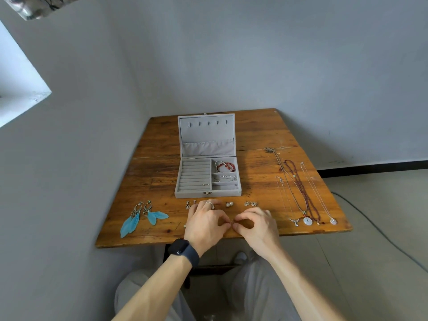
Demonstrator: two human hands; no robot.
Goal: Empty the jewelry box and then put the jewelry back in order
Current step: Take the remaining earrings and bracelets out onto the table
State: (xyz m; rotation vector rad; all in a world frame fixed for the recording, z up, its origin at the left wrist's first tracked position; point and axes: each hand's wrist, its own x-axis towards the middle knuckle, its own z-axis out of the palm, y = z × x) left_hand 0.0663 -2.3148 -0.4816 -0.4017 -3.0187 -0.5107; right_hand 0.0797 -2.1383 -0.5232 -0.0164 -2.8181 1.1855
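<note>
worktop (162, 144): we keep the front edge for sorting; open room at the back corners.
jewelry box (207, 176): lid up, centre, bracelets in its right compartments.
necklaces (303, 193): laid straight along the right edge, untangled.
feather earrings (141, 216): front-left corner.
hands: left hand (203, 222) and right hand (254, 224) meet at the front edge, fingertips pinched on a tiny piece (232, 221); too small to identify.

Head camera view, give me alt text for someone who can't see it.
Two bare hands, left hand and right hand, pinch a tiny piece of jewelry together at the near edge of a worn wooden table. Behind them an open grey velvet jewelry box holds a red bead bracelet; blue feather earrings lie left, long necklaces right.
</note>
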